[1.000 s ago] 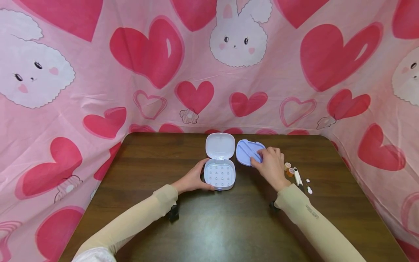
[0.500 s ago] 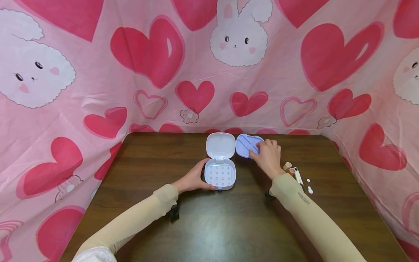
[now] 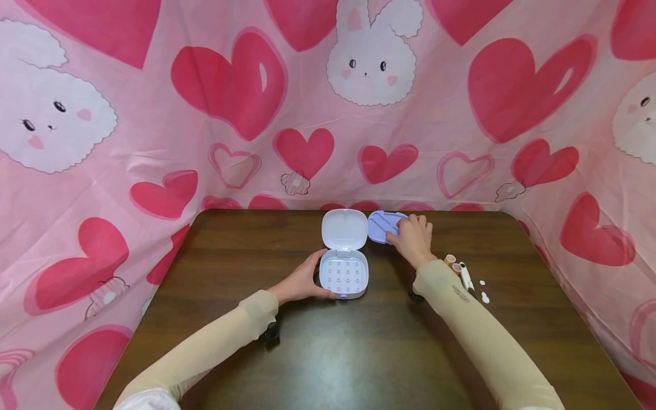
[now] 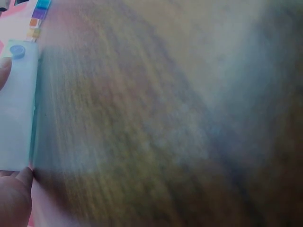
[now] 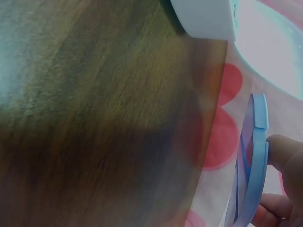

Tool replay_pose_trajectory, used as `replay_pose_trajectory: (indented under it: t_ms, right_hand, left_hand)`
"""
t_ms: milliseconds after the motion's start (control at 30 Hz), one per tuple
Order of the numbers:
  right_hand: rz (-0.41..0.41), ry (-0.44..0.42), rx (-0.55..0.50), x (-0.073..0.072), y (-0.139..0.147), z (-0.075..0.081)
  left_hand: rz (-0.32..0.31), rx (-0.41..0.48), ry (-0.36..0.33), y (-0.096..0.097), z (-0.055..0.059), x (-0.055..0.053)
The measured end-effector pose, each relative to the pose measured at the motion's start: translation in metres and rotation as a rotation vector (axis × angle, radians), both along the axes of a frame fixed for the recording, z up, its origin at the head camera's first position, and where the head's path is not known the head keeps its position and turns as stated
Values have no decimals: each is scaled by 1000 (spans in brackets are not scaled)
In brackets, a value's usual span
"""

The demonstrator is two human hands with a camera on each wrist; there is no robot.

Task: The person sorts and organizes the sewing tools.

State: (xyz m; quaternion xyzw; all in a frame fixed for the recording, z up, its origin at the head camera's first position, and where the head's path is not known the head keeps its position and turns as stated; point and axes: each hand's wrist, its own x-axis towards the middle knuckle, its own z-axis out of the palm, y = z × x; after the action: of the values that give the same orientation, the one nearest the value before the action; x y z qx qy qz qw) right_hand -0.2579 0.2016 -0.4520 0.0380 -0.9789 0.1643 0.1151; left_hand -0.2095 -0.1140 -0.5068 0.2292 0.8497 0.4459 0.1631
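A white plastic box [image 3: 344, 295] stands on the table with its hinged lid [image 3: 344, 229] raised and rows of small pegs on its floor. My left hand [image 3: 301, 280] grips the box's left side, thumb near the front clasp; the left wrist view shows the box's front [image 4: 18, 109] between thumb and fingers. Beyond the box's right side, my right hand [image 3: 415, 239] pinches a lilac divided tray [image 3: 380, 225] by its right edge. The tray is beside the lid. In the right wrist view the tray [image 5: 258, 165] appears edge-on, above the table surface.
Two small thread spools [image 3: 450, 259], a white slim tool with a dark end [image 3: 465, 275] and small white discs [image 3: 485, 297] lie right of my right forearm. Small coloured pieces [image 4: 38, 16] show blurred in the left wrist view. A pink heart-patterned cloth [image 3: 302, 108] hangs behind the table.
My right hand has carried the lilac tray slightly left and away from me, toward the table's far edge. My left hand and the box stay in place.
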Motion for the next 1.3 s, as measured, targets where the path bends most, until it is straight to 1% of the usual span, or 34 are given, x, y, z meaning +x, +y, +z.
replay_pose_trajectory:
  t_ms: [300,567,800,967,1167,1300]
  right_hand:
    - [13,-45,33,-9,-6,-6]
    - [11,-139,59,-12,-7,-16]
    - [9,-207,79,-14,-8,-17]
    - [5,-233,82,-15,-8,-17]
    - [6,-265,112,-16,-9,-19]
    - [6,-274,119,-16,-9,-21]
  left_hand:
    - [6,-6,-3,0,0,0]
    - [7,-7,-2,-1,-1,0]
    - [-1,-7,4,0,-2,0]
    - [0,-1,4,1,-2,0]
    - [3,1,2,1,-3,-1]
    - [2,0,3,0,-3,-1]
